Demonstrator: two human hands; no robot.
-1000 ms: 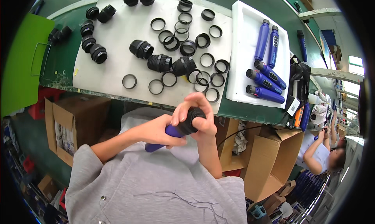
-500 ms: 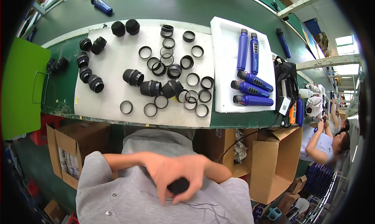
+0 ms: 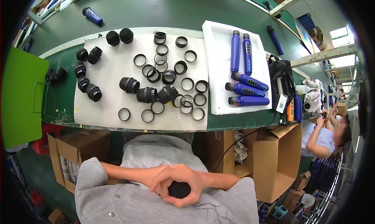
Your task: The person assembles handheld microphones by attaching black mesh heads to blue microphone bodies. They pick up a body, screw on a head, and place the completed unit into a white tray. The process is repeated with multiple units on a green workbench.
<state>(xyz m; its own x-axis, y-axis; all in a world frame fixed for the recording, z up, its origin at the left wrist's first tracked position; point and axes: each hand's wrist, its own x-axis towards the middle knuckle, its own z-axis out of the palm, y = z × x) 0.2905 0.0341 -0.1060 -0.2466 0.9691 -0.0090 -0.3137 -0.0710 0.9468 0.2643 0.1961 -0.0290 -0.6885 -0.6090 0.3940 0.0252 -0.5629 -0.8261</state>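
Observation:
Close to my chest, both hands meet round a black mesh microphone head (image 3: 179, 189), its rounded top showing. The fingers of my right hand (image 3: 189, 178) curl around it in a ring. My left hand (image 3: 157, 179) lies against the right one, mostly covered by it; its fingers and what they hold cannot be made out. On the white sheet (image 3: 107, 110) beyond lie several black microphone heads (image 3: 147, 94) and many loose black rings (image 3: 187, 83).
A white foam tray (image 3: 218, 107) on the right bears several blue microphone bodies (image 3: 250, 90). Beside it are a black bag (image 3: 282, 73) and a green board (image 3: 23, 95) far left. Cardboard boxes (image 3: 273, 165) stand below the table edge. Another person (image 3: 318, 140) works at right.
My hands have drawn tighter together round the microphone head, and more of its mesh shows. The right fingers, spread and blurred before, now wrap it. The view has shifted slightly.

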